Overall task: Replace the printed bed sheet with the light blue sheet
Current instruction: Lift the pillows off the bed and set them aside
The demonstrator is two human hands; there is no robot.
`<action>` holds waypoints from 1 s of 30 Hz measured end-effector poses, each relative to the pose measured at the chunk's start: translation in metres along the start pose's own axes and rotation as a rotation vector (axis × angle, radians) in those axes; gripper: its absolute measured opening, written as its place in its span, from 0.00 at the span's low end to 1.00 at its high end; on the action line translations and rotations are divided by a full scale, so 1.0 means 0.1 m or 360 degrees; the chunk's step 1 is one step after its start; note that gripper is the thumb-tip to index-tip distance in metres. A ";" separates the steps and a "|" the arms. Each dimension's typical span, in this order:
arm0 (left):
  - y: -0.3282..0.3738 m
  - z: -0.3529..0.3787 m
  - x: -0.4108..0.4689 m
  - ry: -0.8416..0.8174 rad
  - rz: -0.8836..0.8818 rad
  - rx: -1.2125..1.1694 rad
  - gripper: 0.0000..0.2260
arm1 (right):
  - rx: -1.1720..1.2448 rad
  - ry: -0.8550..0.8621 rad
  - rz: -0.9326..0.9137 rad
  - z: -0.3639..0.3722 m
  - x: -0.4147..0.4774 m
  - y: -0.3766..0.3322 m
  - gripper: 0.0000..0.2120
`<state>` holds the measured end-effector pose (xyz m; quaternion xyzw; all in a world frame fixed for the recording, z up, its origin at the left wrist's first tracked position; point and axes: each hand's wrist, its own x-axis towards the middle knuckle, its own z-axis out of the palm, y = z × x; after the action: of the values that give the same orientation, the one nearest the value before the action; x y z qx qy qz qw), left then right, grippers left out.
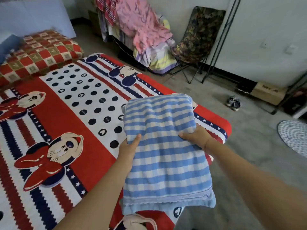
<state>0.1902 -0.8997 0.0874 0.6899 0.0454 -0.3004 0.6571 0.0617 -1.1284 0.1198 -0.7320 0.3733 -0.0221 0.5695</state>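
Observation:
A folded light blue checked sheet [164, 146] hangs over the near right corner of the mattress, held up by both hands. My left hand [128, 146] grips its left edge, thumb on top. On the right edge my right hand [195, 136] grips it, thumb over the cloth. The printed bed sheet [69, 113], red, white and navy with cartoon mice and dots, lies spread flat over the low mattress. The blue sheet's lower end droops toward me.
A red checked pillow [39, 53] lies at the head of the mattress. Clothes hang on a rack [137, 27] beside a folding chair [196, 42]. Shoes [233, 102], a cardboard box [269, 92] and a round rug [294, 136] sit on the grey floor to the right.

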 end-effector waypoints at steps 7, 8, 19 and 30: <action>0.07 0.82 0.50 0.0136 -0.0071 -0.0043 0.19 | -0.0017 -0.0109 -0.0010 -0.63 0.90 0.06 0.27; 0.06 0.95 0.56 0.0172 -0.0078 -0.0063 0.17 | -0.0014 -0.0139 -0.0006 -0.72 1.05 0.06 0.24; 0.01 1.77 1.33 0.0461 -0.0153 -0.0283 0.16 | -0.0095 -0.0470 -0.0057 -1.19 2.38 -0.18 0.19; 0.06 2.00 2.15 0.0644 -0.0240 -0.0154 0.25 | -0.0126 -0.0609 -0.0089 -1.12 3.40 -0.30 0.25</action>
<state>0.2972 -1.1590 -0.0010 0.6984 0.2422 -0.2015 0.6426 0.2714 -1.4126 0.0513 -0.7547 0.2384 0.1162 0.6000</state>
